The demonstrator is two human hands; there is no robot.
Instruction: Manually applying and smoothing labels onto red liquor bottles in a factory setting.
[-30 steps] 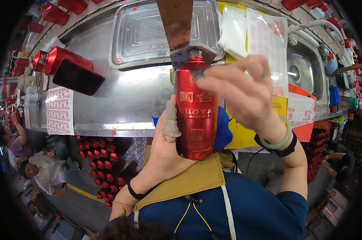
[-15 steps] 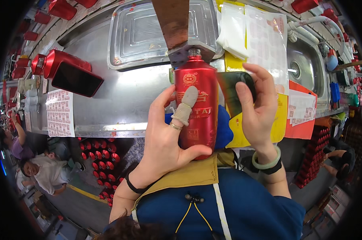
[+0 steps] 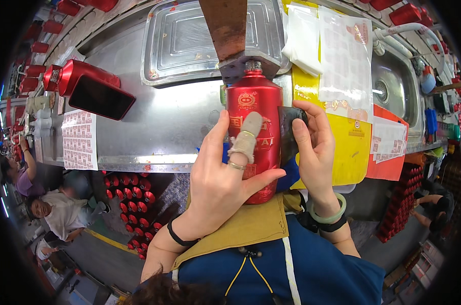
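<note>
A glossy red bottle (image 3: 255,94) with gold markings stands out from the bench edge, its bare threaded neck at a brown metal bracket (image 3: 225,35). My left hand (image 3: 218,170) grips it from the left, a fabric-covered finger and the thumb across its front. Between the thumb and fingers of my right hand (image 3: 316,147) is a thin, dark, shiny flat piece (image 3: 287,129), whose edge is at the bottle's right side. Whether that edge touches the bottle I cannot tell. Something blue (image 3: 290,175) shows behind the bottle's lower part.
A metal tray (image 3: 159,56) lies at the back. Left are a phone (image 3: 101,97) leaning on another red bottle (image 3: 83,73) and a label sheet (image 3: 79,140). Right are a yellow sheet (image 3: 350,162), white papers (image 3: 345,61) and a sink (image 3: 393,84). Co-workers sit farther off.
My right hand has moved left and slightly down, bringing the dark piece from a slant to nearly upright beside the bottle. My left hand still holds the bottle, its thumb shifted upward.
</note>
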